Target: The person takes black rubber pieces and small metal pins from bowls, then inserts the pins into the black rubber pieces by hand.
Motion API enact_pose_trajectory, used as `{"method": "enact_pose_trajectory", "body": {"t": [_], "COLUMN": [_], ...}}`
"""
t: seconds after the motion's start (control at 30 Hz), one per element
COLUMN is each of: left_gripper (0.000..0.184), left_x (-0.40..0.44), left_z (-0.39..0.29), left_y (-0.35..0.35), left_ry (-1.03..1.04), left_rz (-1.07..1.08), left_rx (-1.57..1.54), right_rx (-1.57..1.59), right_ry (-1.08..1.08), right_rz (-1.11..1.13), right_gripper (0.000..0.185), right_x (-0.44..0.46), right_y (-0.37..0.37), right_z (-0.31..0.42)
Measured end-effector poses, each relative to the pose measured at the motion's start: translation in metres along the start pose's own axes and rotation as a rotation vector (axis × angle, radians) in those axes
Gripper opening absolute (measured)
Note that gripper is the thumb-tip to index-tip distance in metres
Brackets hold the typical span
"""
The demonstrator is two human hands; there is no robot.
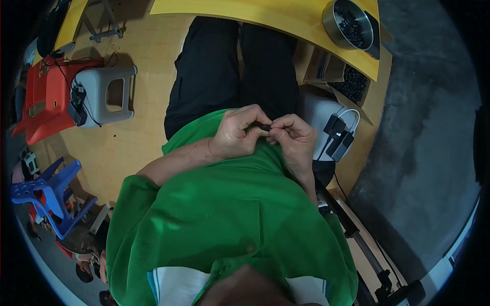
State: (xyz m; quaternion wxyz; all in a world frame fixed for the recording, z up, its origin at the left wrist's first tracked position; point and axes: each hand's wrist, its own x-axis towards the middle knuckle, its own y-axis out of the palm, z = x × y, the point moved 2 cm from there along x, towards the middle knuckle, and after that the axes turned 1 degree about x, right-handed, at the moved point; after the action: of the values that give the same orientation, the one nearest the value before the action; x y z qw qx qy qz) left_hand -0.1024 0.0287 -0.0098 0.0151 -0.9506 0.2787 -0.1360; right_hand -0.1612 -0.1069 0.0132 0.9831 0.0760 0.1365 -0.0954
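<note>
Just above my lap, in front of the green shirt, my two hands meet over a small black piece [265,127]. My left hand [237,131] pinches it between thumb and forefinger. From the other side, the thumb and fingertips of my right hand [293,135] press on the piece too. Fingertips cover most of it, so its exact kind cannot be made out. A metal bowl [333,33] holding many small black pieces [351,24] stands at the right end of the yellow table [265,11], beyond my hands.
Below the table's right end, a box holds more small black pieces [353,84]. Black devices with cables [338,137] rest on a white stool [312,109] at my right. To the left are a grey stool [104,92], a red stool [43,104] and a blue stool [48,191]. Other people appear lower left.
</note>
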Motion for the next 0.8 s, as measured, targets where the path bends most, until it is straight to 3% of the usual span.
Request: {"method": "enact_pose_trajectory", "body": {"t": [0.4, 0.5, 0.6, 0.67, 0.73, 0.8], "left_gripper": [0.011, 0.012, 0.015, 0.02, 0.024, 0.024], "left_x": [0.008, 0.011, 0.015, 0.02, 0.027, 0.029], "left_z": [0.012, 0.012, 0.013, 0.015, 0.019, 0.016], "left_y": [0.0, -0.001, -0.004, -0.007, -0.006, -0.007], "left_ry": [-0.158, -0.146, -0.264, -0.056, 0.001, -0.026], "left_rz": [-0.016, -0.034, -0.053, -0.031, -0.076, -0.061], "left_rx": [-0.105, -0.133, -0.304, -0.112, -0.163, -0.164], "right_rx": [0.039, 0.127, 0.285, 0.353, 0.271, 0.127], "right_ry": [-0.011, 0.036, 0.107, 0.138, 0.195, 0.106], "right_rz": [0.011, 0.002, -0.012, 0.01, 0.056, 0.18], "right_gripper": [0.003, 0.003, 0.009, 0.013, 0.02, 0.028], "right_x": [0.015, 0.019, 0.023, 0.028, 0.029, 0.033], "right_y": [-0.002, -0.001, 0.001, 0.001, 0.001, 0.004], "right_z": [-0.008, -0.013, -0.016, -0.013, -0.011, -0.008]}}
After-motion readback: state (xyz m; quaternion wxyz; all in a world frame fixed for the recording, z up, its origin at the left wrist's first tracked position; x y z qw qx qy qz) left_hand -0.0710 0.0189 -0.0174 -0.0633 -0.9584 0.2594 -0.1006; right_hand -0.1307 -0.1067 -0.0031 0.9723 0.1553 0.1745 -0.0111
